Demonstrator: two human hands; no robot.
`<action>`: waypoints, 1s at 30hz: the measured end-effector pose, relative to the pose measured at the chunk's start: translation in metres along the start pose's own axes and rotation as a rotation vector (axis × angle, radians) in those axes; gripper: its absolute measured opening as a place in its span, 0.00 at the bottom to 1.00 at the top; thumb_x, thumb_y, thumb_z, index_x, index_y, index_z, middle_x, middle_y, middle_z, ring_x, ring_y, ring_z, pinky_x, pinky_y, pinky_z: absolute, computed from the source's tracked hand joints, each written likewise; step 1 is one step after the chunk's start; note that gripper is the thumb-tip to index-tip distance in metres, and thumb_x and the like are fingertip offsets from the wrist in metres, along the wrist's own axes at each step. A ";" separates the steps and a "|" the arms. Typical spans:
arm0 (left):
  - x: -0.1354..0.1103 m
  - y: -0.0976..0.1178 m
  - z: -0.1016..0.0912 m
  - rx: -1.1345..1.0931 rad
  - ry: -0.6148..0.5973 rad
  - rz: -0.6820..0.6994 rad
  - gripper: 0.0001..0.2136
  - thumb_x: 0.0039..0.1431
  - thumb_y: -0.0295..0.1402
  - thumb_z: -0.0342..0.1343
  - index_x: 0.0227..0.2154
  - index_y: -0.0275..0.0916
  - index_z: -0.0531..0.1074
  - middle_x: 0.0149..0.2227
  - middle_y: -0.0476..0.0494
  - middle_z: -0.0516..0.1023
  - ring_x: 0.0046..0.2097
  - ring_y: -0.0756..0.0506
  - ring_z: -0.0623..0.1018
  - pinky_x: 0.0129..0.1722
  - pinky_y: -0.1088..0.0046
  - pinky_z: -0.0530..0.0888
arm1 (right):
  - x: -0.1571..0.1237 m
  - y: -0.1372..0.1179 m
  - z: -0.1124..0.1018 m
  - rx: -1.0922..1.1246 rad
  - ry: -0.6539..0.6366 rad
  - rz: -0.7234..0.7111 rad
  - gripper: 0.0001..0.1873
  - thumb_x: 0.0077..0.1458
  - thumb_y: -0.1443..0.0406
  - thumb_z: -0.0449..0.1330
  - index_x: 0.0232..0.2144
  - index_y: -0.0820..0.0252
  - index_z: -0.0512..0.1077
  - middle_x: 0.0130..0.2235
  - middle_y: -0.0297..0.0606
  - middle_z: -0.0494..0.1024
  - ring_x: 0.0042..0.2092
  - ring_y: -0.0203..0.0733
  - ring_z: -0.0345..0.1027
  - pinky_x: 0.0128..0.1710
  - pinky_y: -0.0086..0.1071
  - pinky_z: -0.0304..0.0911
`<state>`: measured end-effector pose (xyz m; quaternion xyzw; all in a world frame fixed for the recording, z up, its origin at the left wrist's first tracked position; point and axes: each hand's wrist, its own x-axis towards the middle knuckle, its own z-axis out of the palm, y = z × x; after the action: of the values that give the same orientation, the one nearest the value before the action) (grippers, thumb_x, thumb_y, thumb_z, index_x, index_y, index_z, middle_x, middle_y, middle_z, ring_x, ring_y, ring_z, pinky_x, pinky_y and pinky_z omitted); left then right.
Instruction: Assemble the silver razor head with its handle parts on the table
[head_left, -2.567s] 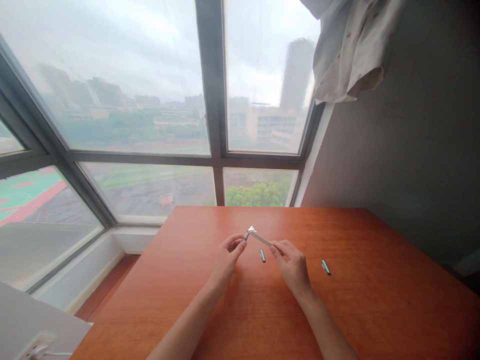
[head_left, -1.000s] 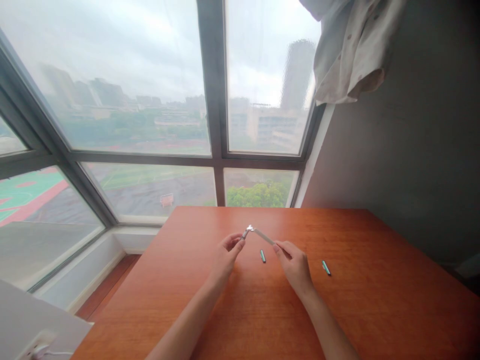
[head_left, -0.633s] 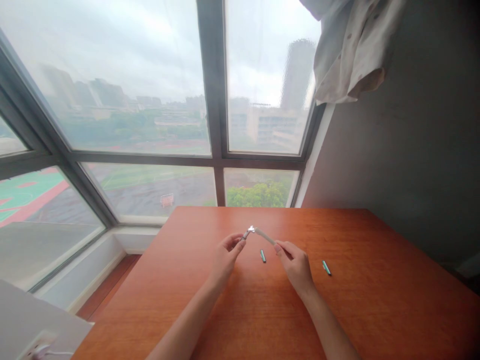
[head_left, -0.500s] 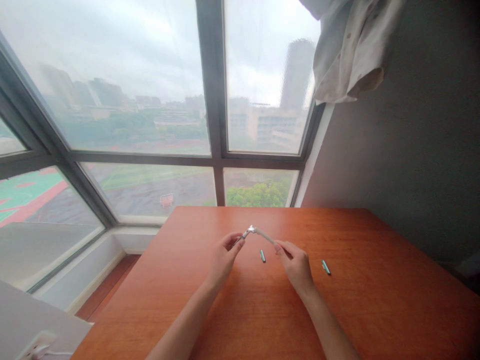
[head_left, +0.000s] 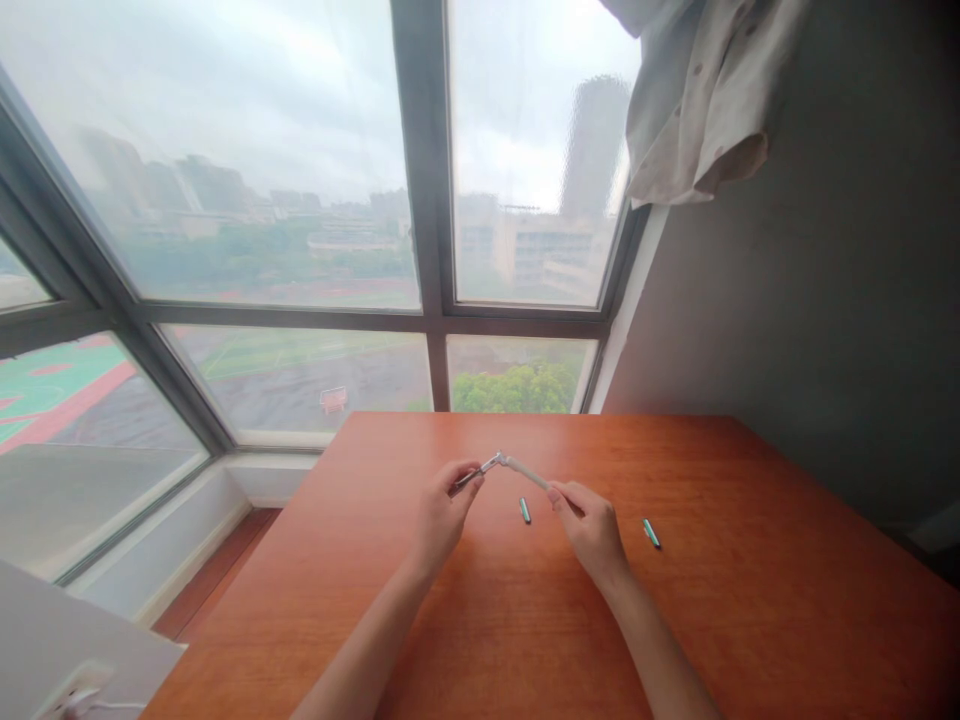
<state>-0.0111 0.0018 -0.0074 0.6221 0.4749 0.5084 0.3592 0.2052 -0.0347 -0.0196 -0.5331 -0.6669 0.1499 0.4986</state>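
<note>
My left hand (head_left: 444,508) is closed round a thin stick (head_left: 488,464), dark near the fingers and silvery toward its far end. In my right hand (head_left: 589,520), thumb and fingers pinch a slender whitish rod (head_left: 527,473). Above the table the two far ends come together in a shallow peak; whether they touch or are joined I cannot tell. Just left of my right fingertips, a small green-and-dark oblong piece (head_left: 525,510) lies on the table. A similar oblong piece (head_left: 651,533) lies to the right of that hand.
The reddish-brown wooden table (head_left: 315,590) reaches up to the window frame (head_left: 300,318). A grey wall (head_left: 787,300) stands at the right, with a light cloth garment (head_left: 697,110) hanging high up. At lower left a cable is plugged into a wall socket (head_left: 79,695).
My left hand has shifted slightly left, and more of the silvery stick shows past its fingers. My right hand and the pieces on the table stay nearly where they were.
</note>
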 end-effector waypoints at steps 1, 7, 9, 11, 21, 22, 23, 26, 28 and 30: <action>0.000 0.001 0.000 0.006 0.003 0.006 0.10 0.54 0.37 0.57 0.37 0.40 0.75 0.36 0.44 0.80 0.39 0.43 0.78 0.39 0.71 0.73 | 0.000 0.000 0.000 0.000 -0.003 -0.001 0.18 0.60 0.57 0.51 0.31 0.60 0.76 0.24 0.35 0.72 0.27 0.38 0.66 0.28 0.27 0.59; -0.001 0.002 -0.001 0.003 0.003 0.031 0.09 0.53 0.37 0.59 0.35 0.39 0.76 0.34 0.44 0.80 0.38 0.43 0.79 0.37 0.72 0.74 | 0.000 0.000 0.000 -0.008 -0.008 0.001 0.18 0.61 0.57 0.50 0.31 0.60 0.76 0.24 0.36 0.72 0.28 0.38 0.66 0.28 0.28 0.59; -0.001 0.002 -0.001 -0.004 -0.001 0.036 0.10 0.52 0.38 0.59 0.35 0.39 0.76 0.33 0.44 0.80 0.38 0.43 0.79 0.37 0.72 0.74 | 0.000 0.001 0.000 -0.009 -0.004 0.006 0.19 0.61 0.57 0.50 0.32 0.60 0.77 0.24 0.35 0.72 0.27 0.39 0.65 0.28 0.28 0.59; -0.001 0.003 -0.001 -0.003 0.002 0.040 0.10 0.52 0.38 0.59 0.35 0.39 0.76 0.34 0.44 0.80 0.38 0.43 0.79 0.38 0.72 0.74 | 0.000 0.002 0.000 0.001 -0.004 0.010 0.19 0.61 0.57 0.50 0.32 0.60 0.77 0.24 0.35 0.72 0.28 0.39 0.65 0.28 0.28 0.59; 0.001 -0.002 -0.001 -0.007 0.016 0.007 0.09 0.53 0.38 0.58 0.35 0.40 0.76 0.35 0.43 0.80 0.40 0.43 0.79 0.39 0.71 0.74 | 0.000 0.000 -0.001 0.029 -0.040 0.010 0.19 0.61 0.56 0.51 0.32 0.61 0.77 0.26 0.37 0.73 0.28 0.38 0.66 0.28 0.28 0.59; 0.001 -0.002 -0.001 -0.010 0.014 0.006 0.09 0.53 0.38 0.58 0.35 0.40 0.76 0.35 0.43 0.80 0.40 0.42 0.78 0.39 0.71 0.74 | 0.000 0.000 -0.001 0.023 -0.038 0.009 0.19 0.61 0.56 0.51 0.32 0.61 0.77 0.26 0.37 0.73 0.28 0.38 0.66 0.28 0.28 0.59; 0.001 -0.002 -0.001 -0.015 0.013 0.005 0.09 0.53 0.38 0.59 0.35 0.40 0.76 0.35 0.43 0.80 0.40 0.42 0.78 0.39 0.71 0.74 | 0.000 0.000 -0.001 0.015 -0.035 0.009 0.19 0.61 0.56 0.50 0.33 0.61 0.77 0.25 0.37 0.73 0.28 0.38 0.66 0.28 0.28 0.59; 0.000 -0.002 -0.001 -0.029 0.007 -0.001 0.10 0.52 0.39 0.59 0.34 0.40 0.76 0.35 0.43 0.80 0.40 0.42 0.78 0.39 0.70 0.74 | 0.000 0.000 -0.001 0.002 -0.021 0.012 0.20 0.61 0.55 0.50 0.34 0.61 0.77 0.25 0.37 0.74 0.28 0.39 0.66 0.28 0.28 0.60; 0.000 0.000 -0.001 -0.030 -0.002 -0.001 0.10 0.52 0.39 0.59 0.34 0.40 0.76 0.34 0.43 0.80 0.40 0.42 0.78 0.38 0.70 0.74 | 0.001 0.001 -0.001 0.003 -0.018 0.010 0.19 0.61 0.55 0.50 0.34 0.60 0.77 0.26 0.37 0.74 0.29 0.39 0.67 0.29 0.28 0.60; 0.000 0.001 -0.001 -0.032 -0.011 0.005 0.10 0.52 0.39 0.59 0.34 0.40 0.76 0.34 0.43 0.80 0.40 0.42 0.78 0.38 0.71 0.74 | 0.001 0.001 -0.001 0.002 -0.016 0.005 0.19 0.61 0.56 0.50 0.34 0.60 0.77 0.27 0.37 0.74 0.29 0.39 0.67 0.30 0.28 0.61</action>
<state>-0.0121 0.0014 -0.0062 0.6202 0.4634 0.5134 0.3702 0.2068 -0.0340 -0.0189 -0.5331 -0.6693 0.1560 0.4934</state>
